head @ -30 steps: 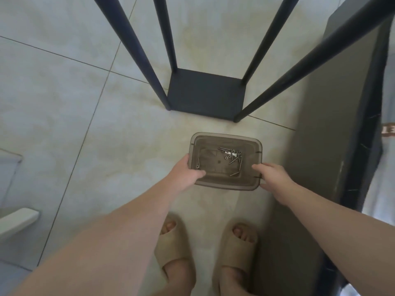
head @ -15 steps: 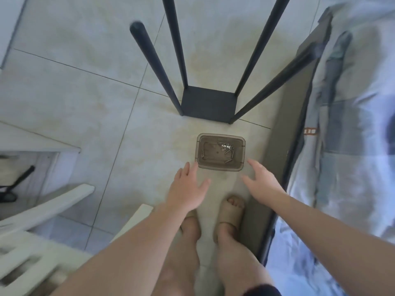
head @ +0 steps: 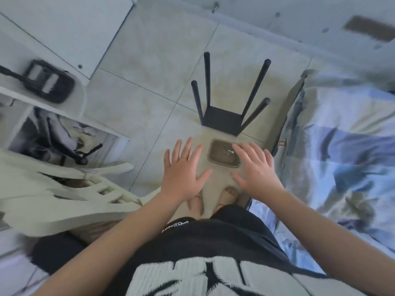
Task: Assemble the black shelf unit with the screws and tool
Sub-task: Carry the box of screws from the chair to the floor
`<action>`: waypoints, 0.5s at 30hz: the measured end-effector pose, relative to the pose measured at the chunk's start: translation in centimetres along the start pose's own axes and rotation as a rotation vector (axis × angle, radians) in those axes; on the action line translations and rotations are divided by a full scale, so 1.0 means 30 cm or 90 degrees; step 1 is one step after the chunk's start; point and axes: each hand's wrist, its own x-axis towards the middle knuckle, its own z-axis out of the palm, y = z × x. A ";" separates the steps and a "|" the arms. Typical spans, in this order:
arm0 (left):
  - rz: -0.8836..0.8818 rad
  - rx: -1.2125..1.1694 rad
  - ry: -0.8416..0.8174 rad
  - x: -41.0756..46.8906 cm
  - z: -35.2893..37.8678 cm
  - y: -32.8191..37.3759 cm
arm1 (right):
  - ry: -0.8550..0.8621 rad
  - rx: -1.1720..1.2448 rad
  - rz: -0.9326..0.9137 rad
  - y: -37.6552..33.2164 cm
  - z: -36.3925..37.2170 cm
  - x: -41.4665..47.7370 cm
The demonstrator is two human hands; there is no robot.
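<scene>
**Both hands empty, shelf only part built**

The grip on each side is wide: the left hand (head: 183,167) and right hand (head: 256,169) are held out palm-down with fingers splayed, and neither holds anything. The right hand's fingertips overlap the tub (head: 213,160) in this view, though whether they touch it cannot be told (the hand looks to be well above it).

The tub sits on the floor (head: 149,71), just beside the near edge of the shelf (head: 222,121) and close to the bed (head: 342,157). A few screws (head: 230,151) lie loose in its right half. A white chair (head: 74,189) stands to the left.

As for progress, one square black panel lies flat on the floor with four posts (head: 207,82) standing up from its corners, their tops bare. That first tier seems done. The upper panels are yet to go on, and no such panel or tool shows here, so most of the work looks to be ahead.
</scene>
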 end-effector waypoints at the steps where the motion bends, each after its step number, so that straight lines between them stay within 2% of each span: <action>1: -0.008 0.001 0.020 -0.036 -0.036 0.009 | 0.007 -0.009 -0.027 -0.019 -0.030 -0.022; 6: -0.091 -0.030 0.139 -0.216 -0.170 0.015 | 0.004 -0.035 -0.162 -0.117 -0.154 -0.077; 15: -0.181 -0.058 0.461 -0.494 -0.355 -0.109 | -0.024 -0.074 -0.449 -0.502 -0.332 -0.061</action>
